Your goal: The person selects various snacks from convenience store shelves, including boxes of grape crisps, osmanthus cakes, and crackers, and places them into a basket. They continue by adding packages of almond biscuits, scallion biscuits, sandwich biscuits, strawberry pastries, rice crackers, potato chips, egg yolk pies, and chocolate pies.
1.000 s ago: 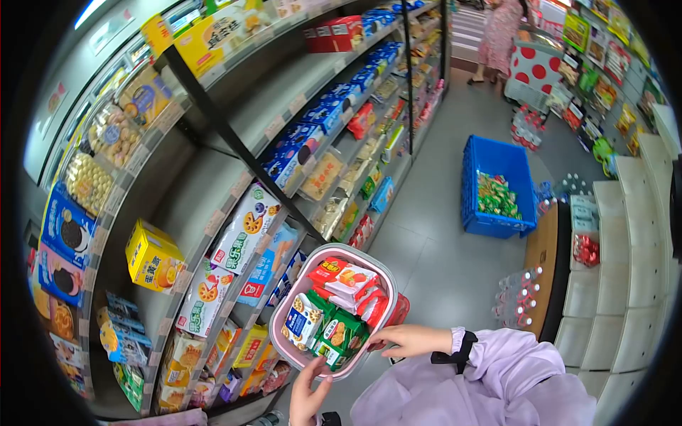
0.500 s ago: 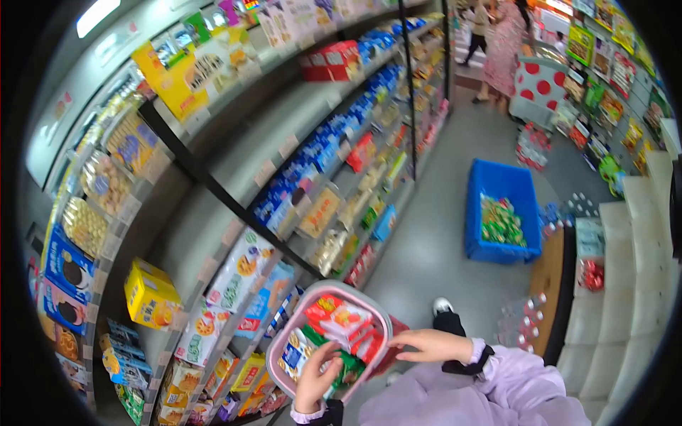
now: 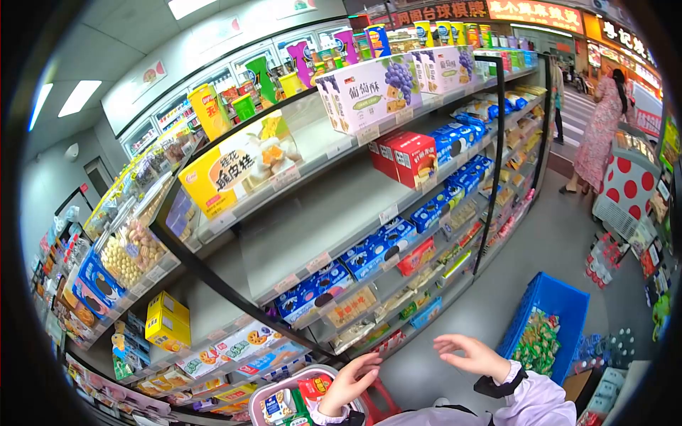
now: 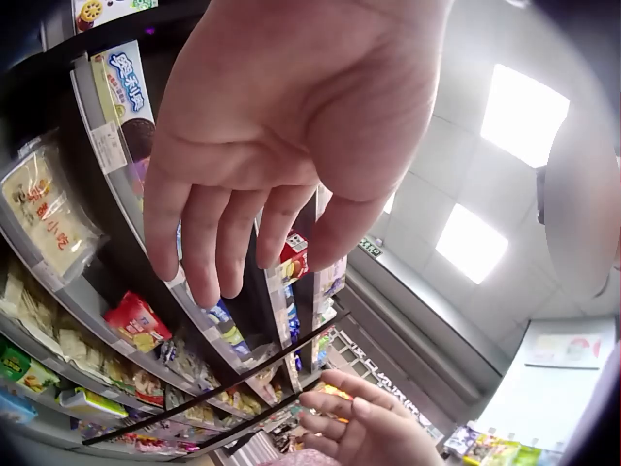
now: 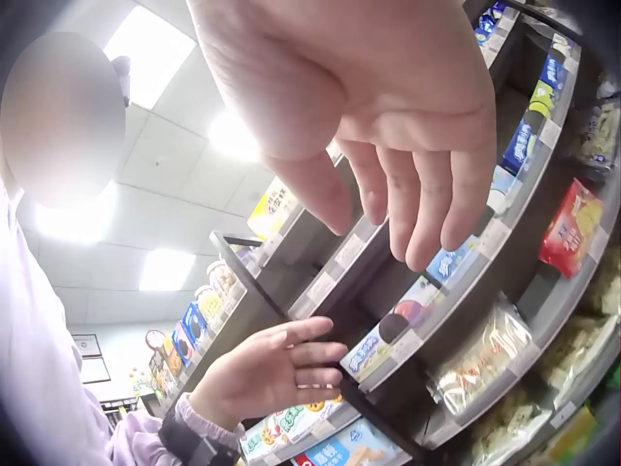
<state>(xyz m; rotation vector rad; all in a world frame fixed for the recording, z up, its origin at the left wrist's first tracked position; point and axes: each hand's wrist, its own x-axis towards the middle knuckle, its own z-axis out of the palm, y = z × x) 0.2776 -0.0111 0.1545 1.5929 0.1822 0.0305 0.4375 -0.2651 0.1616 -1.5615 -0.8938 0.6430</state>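
My left hand (image 3: 351, 384) hovers over the right side of a pink-rimmed basket (image 3: 257, 399), fingers extended and holding nothing. Inside the basket lie a red snack packet (image 3: 313, 388), a white and blue biscuit packet (image 3: 278, 407) and green packets, partly covered by the hand and cut off by the lower edge. To the right, my right hand (image 3: 472, 356) is raised in the air over the aisle floor, its fingers loosely straight with nothing in them. Both wrist views show bare palms, with the left palm (image 4: 301, 107) and the right palm (image 5: 378, 87) facing their cameras.
Shelves of boxed snacks stand ahead, including a yellow cake box (image 3: 238, 167), white grape-pastry boxes (image 3: 369, 96), a red box (image 3: 403, 157) and blue biscuit boxes (image 3: 312, 291). A blue crate (image 3: 568, 302) with green packets sits on the floor at right. Farther back, a person (image 3: 604, 131) stands near the entrance.
The head view has tilted up, bringing the upper shelves and street signs into sight. Both hands have lifted away from the basket, which now sits lower in view.
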